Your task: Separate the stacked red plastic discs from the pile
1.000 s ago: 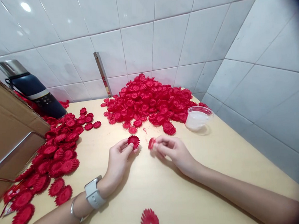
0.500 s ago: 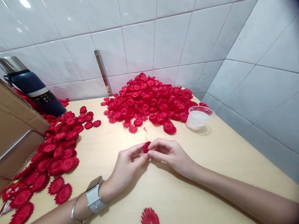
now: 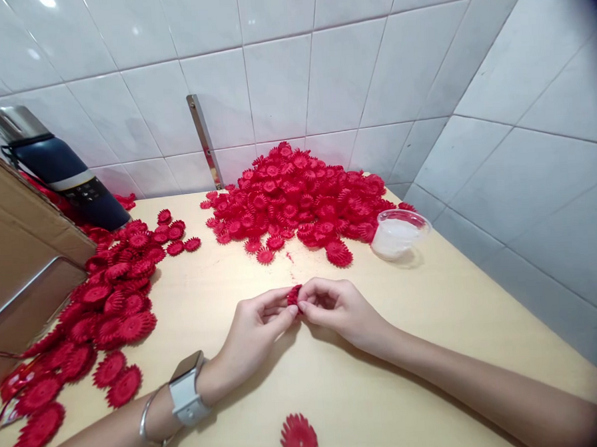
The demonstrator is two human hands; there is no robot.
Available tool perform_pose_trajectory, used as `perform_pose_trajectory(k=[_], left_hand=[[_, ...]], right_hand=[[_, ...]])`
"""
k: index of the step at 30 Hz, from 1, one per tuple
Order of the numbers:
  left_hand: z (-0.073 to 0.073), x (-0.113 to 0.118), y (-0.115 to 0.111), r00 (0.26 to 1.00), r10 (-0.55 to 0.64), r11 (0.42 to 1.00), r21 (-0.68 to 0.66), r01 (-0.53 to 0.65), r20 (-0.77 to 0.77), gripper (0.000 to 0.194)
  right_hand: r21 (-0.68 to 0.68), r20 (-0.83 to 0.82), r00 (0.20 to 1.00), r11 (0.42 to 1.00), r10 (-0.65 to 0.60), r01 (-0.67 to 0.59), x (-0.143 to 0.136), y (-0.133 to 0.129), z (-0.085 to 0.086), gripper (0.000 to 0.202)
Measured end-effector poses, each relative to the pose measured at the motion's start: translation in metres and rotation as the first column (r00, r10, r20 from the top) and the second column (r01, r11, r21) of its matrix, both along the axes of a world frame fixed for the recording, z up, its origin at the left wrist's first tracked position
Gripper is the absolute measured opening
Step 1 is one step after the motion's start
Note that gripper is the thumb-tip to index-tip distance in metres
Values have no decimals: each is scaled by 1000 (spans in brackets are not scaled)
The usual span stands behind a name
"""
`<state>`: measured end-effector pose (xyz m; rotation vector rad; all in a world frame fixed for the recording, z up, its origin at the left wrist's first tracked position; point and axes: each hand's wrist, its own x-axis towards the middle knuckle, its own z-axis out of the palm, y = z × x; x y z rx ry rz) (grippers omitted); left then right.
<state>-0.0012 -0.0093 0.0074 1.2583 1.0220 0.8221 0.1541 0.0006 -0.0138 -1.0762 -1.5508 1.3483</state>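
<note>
L hand & R hand: fingers pinching red pc, prob. light, soft; hold rim lightly. Pile 12 o'clock.

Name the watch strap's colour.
The watch strap is pale grey, clearest in the head view.

Pale wood-toned table. Heap of toothed red discs at back; clear plastic cup, whitish inside, beside its right edge. Looser spread of red discs down left side, wrapper among them. Lone red disc lies near front.
</note>
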Motion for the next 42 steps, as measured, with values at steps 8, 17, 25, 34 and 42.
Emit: perform_pose_trajectory(k=[8,17,25,34,42], left_hand=[[-3,-1,5,995,97,995,-6,-97,-27,6],[-13,-5,15,970,242,970,-17,-242,15,8],[-7,-2,9,975,222,975,15,-222,-3,8],[-6,-2,9,979,202,979,-32,-201,26,9],[-2,0,7,981,190,981,-46,-189,32,17]], right_hand=[[-76,-120,989,992,92,-101,3,-2,-2,6],[-207,-216,968,963,129,-174,6,-5,7,11],[-237,-232,922,901,310,-363,17,-1,14,13],[-134,-358,927,989,-109,65,18,8,20,6],[44,-201,937,953,-285,299,5,5,9,8]])
